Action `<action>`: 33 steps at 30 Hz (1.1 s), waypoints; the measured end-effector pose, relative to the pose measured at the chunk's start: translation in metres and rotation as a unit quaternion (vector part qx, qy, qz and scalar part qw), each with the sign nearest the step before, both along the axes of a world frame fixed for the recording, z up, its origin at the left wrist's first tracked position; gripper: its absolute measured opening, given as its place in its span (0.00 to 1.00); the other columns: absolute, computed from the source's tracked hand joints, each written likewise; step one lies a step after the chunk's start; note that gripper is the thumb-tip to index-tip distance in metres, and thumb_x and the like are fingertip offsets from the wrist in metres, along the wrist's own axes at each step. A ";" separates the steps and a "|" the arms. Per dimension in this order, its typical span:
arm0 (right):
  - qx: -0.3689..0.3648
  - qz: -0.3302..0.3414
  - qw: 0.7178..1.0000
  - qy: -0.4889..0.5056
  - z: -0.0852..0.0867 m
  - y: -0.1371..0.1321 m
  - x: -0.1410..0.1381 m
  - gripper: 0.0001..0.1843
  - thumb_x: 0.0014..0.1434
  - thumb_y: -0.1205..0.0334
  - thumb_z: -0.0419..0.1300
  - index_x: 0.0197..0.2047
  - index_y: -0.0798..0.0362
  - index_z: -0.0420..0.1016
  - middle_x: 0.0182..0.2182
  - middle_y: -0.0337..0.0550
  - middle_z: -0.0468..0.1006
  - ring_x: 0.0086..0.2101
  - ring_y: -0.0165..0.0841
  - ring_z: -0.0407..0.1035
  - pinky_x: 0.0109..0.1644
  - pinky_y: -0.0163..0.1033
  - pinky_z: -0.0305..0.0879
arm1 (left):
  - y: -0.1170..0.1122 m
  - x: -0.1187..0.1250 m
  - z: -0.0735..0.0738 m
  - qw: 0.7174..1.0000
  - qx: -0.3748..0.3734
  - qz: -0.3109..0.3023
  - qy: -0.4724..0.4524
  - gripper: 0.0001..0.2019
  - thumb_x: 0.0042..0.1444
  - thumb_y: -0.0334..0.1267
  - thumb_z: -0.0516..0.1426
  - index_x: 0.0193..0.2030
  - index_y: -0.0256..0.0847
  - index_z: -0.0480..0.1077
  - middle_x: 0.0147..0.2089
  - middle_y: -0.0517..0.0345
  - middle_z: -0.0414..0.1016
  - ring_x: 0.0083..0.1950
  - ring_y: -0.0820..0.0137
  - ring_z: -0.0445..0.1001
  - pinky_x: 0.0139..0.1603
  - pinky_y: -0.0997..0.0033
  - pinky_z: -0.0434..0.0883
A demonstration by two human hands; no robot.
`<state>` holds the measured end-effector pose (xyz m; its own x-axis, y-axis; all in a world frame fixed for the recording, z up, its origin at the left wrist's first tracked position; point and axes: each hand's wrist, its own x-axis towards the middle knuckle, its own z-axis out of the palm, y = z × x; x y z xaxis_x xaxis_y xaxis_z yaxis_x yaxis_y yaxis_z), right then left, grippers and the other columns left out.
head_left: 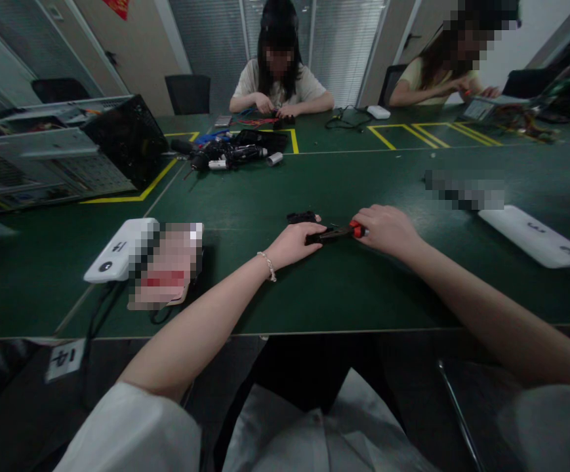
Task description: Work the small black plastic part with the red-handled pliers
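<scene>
My left hand (292, 246) is closed, its thumb and fingers pinching a small black part (313, 240) whose exact kind I cannot make out. In my right hand (387, 226), the fingers wrap the red end of a dark, red-handled tool (357, 229). The tool's dark front reaches left to the black part at my left fingertips; whether it grips the part cannot be seen. Just beyond my left hand lies a small black piece (302, 217) on the green table (334, 295).
A white power bank (120, 252) and a blurred-out phone (166, 265) lie left; another white power bank (535, 236) lies right. Further off are an open computer case (63, 154) and a heap of black cables (240, 149). Two people (279, 78) sit across the table.
</scene>
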<state>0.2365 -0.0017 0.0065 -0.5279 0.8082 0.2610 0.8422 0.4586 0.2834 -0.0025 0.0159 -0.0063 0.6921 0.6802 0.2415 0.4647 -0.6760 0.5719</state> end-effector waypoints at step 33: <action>-0.005 0.009 1.000 0.008 -0.001 0.002 0.002 0.10 0.54 0.60 0.53 0.35 0.54 0.73 0.32 0.47 0.76 0.31 0.36 0.66 0.33 0.39 0.57 | 0.000 0.000 0.002 1.000 -0.005 0.001 0.007 0.18 0.55 0.29 0.58 0.54 0.35 0.69 0.56 0.49 0.72 0.57 0.65 0.70 0.59 0.60 0.66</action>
<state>0.2387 0.0007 0.0057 -0.5381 0.8012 0.2615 0.8382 0.4763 0.2656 -0.0021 0.0156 -0.0042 0.6941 0.6839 0.2247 0.4742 -0.6693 0.5720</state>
